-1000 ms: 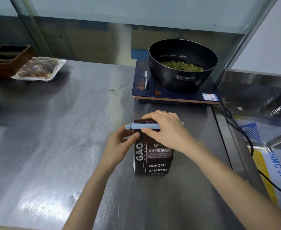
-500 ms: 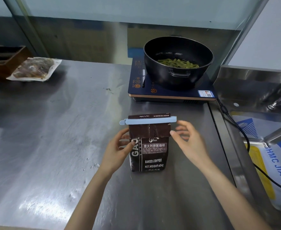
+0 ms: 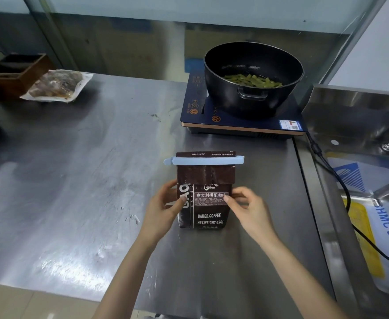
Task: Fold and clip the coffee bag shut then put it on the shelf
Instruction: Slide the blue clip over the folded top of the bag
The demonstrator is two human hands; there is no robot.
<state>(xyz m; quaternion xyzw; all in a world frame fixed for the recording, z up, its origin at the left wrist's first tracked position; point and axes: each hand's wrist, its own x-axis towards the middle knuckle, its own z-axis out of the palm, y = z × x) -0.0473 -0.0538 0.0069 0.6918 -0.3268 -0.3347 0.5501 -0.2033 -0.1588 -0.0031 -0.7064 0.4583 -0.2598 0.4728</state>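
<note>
A dark brown coffee bag (image 3: 208, 210) stands upright on the steel counter (image 3: 78, 185). Its top is folded over, and a light blue clip (image 3: 203, 160) runs across the fold, shut. My left hand (image 3: 164, 209) grips the bag's left side, thumb on the front. My right hand (image 3: 248, 209) grips the right side, thumb on the label. No shelf is in view.
A black pot (image 3: 253, 77) with green vegetables sits on a blue induction cooker (image 3: 241, 120) behind the bag. Its cable (image 3: 333, 176) trails right over a sink area. A sealed food pack (image 3: 57, 85) and a wooden box (image 3: 14, 72) lie far left.
My right hand left the clip on top and dropped to grasp the bag's right side. The left hand stays on the left side. The clip remains closed across the fold.
</note>
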